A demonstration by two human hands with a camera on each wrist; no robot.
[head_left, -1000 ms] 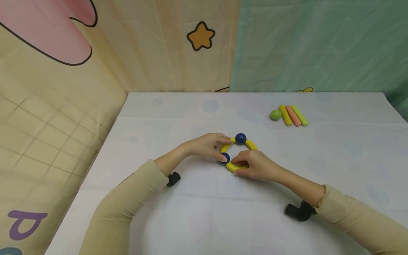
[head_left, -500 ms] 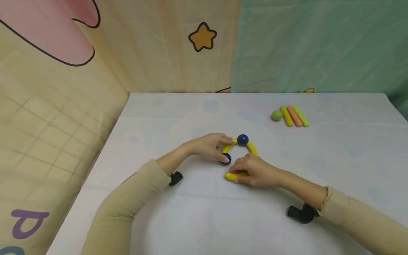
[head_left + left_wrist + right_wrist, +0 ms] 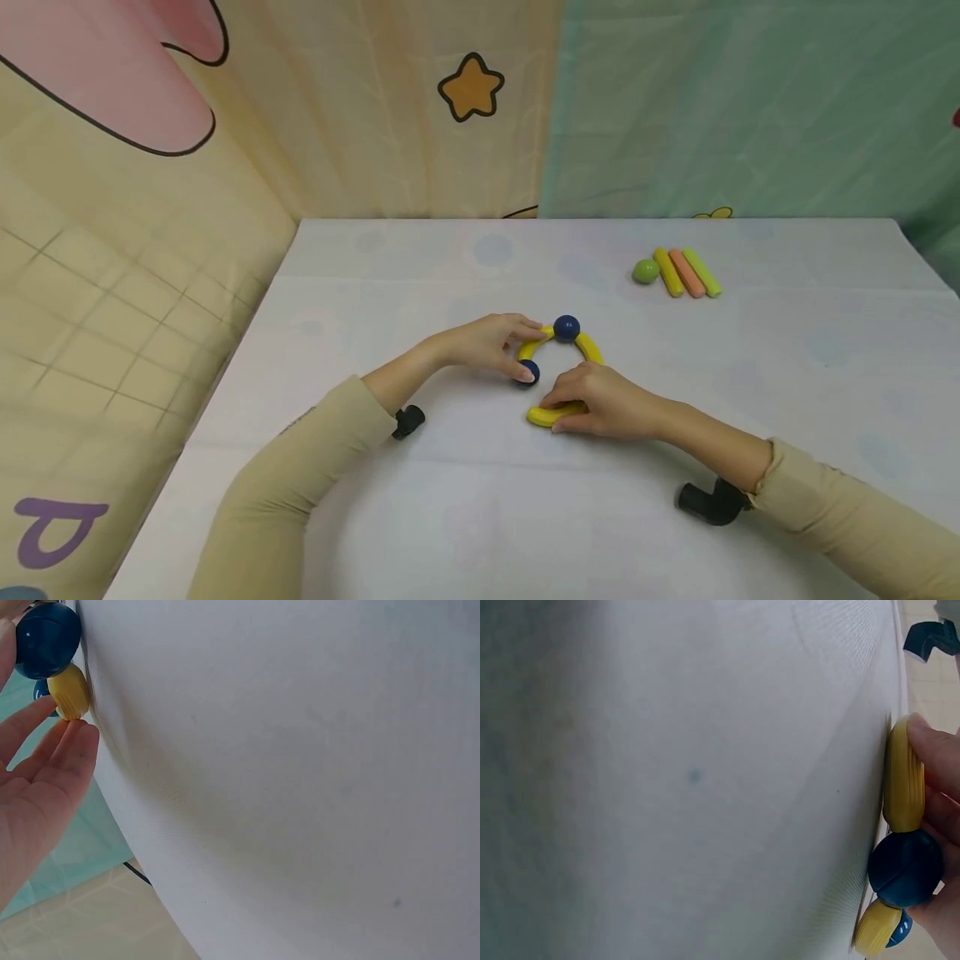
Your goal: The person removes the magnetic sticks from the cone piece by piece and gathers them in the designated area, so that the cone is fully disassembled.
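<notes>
Curved yellow rods and blue balls form a ring with a gap at its near left. My left hand [image 3: 487, 343] holds the left curved yellow rod [image 3: 529, 348], thumb on the left blue ball [image 3: 532, 368]. Another blue ball [image 3: 567, 327] joins that rod to the right curved rod [image 3: 590, 347]. My right hand [image 3: 611, 402] pinches the near curved yellow rod [image 3: 545, 416], whose free end stands apart from the left ball. In the right wrist view, a third blue ball [image 3: 905, 868] sits between two yellow rods beside the right palm; the head view hides it.
At the back right of the white-covered table [image 3: 450, 508] lie a green ball [image 3: 646, 271] and three straight sticks: yellow [image 3: 669, 273], orange [image 3: 687, 273] and yellow-green [image 3: 702, 273]. Printed curtains [image 3: 360, 108] rise behind. Black wrist cameras [image 3: 712, 502] stick out below both forearms.
My right hand has drawn the near rod toward me, parting its end from the left blue ball. Over the last half second both hands stay nearly still.
</notes>
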